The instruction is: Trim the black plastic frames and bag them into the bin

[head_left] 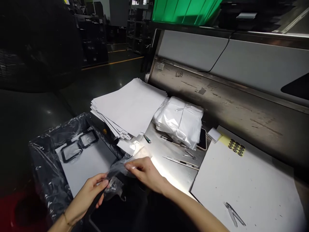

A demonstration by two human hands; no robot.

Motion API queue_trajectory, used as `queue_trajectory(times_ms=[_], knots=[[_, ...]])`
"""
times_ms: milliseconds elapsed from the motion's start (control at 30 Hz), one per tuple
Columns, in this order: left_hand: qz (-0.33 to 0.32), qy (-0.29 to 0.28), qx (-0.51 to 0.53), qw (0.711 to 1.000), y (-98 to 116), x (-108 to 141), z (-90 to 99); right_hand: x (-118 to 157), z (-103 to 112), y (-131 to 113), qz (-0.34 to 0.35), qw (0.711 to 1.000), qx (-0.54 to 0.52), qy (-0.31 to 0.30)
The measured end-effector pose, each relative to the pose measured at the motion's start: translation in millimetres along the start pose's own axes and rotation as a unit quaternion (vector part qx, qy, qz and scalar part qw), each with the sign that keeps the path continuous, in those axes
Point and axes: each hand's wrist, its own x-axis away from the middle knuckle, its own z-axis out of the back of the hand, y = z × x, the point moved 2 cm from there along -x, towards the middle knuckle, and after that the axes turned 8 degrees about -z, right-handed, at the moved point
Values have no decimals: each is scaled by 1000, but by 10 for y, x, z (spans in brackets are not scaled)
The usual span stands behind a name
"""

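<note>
My left hand (pixel 88 193) is closed around a dark, slim part (pixel 95 200), its thumb and fingers meeting near the mouth of a clear plastic bag (pixel 119 167). My right hand (pixel 147 172) pinches the other side of that bag between thumb and fingers. How far the dark part sits inside the bag is hard to make out. To the left, a bin lined with dark plastic (pixel 45 164) holds a white sheet (pixel 80 167) with two black frames (pixel 71 151) in clear bags on it.
Beyond my hands stand a stack of white paper (pixel 131 106) and a tied bundle of clear bags (pixel 180 120). Tweezers (pixel 182 163), a phone (pixel 202 139) and a small knife (pixel 147 139) lie on the metal bench. Nail clippers (pixel 234 214) and yellow stickers (pixel 233 143) rest on white board at right.
</note>
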Motion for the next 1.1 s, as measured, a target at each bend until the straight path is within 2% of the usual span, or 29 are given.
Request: queue_trajectory(times_ms=[67,133,167,233,300,367,433,500,600,700,767,867,967,1100], knots=[[7,31,-5,999,-53,47,78,205,-3,132,61,988,140,11],[16,52,-11,998,-104,90,126,400,-50,323,125,948,292,32],[20,57,-14,998,-129,101,138,482,-87,422,140,931,336,40],[25,62,-17,998,-174,107,152,610,-169,586,140,922,357,62],[27,64,-20,997,-211,103,163,692,-273,679,133,926,345,74],[24,67,-22,997,-243,100,178,732,-420,716,151,933,324,47],[19,76,-26,997,-282,99,195,717,-604,727,170,941,292,-8],[19,87,-35,995,-339,87,215,640,-793,708,188,945,263,-41],[26,81,-49,995,-452,39,265,437,-1021,599,212,950,224,-55],[19,56,-75,995,-571,-3,367,199,-1092,450,163,974,137,-83],[20,55,-110,992,-638,4,466,47,-1030,390,90,989,68,-93],[50,83,-172,980,-651,72,626,-174,-836,359,12,997,15,-70],[61,121,-237,962,-461,177,749,-400,-654,291,-8,999,2,-41],[52,158,-288,943,-154,383,814,-644,-556,30,1,999,-8,-35]])
